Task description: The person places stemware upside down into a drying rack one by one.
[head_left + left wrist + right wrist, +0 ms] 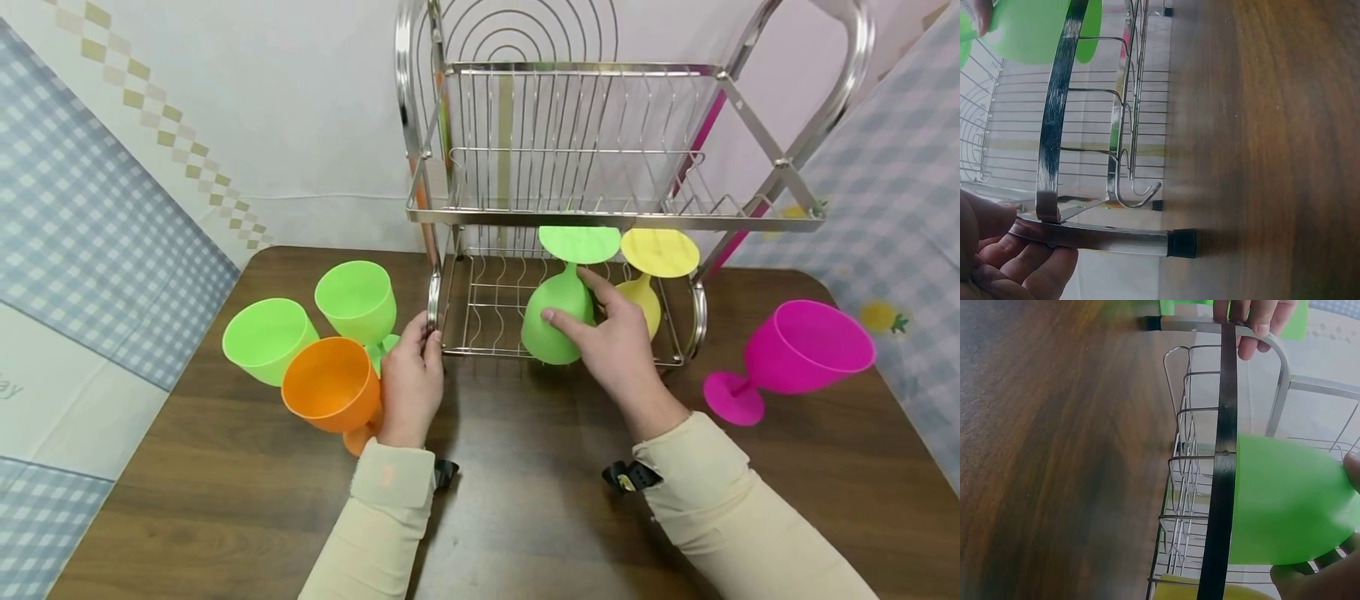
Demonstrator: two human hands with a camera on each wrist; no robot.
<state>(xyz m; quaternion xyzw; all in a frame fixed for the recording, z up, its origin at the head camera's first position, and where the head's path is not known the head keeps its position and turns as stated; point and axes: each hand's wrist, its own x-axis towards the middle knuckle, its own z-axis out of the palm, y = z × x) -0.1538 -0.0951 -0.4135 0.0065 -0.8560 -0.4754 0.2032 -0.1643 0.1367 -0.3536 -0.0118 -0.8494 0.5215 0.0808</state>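
Note:
My right hand [622, 342] holds a green goblet [558, 321] upside down over the lower shelf of a metal dish rack [487, 354], thumb on the bowl and fingers near the stem. In the right wrist view the green goblet [1291, 500] has its rim down at the shelf's front bar. Just right of it a yellow goblet [660, 254] stands inverted on the same shelf, partly behind my hand. My left hand [412, 379] grips the rack's left front leg [1104, 239], fingers curled round the metal.
Left of the rack stand two green goblets [356, 304] and an orange goblet [330, 383], all upright, close to my left hand. A magenta goblet [810, 346] is on the table's right side. The rack's upper shelf [615, 218] overhangs the lower one.

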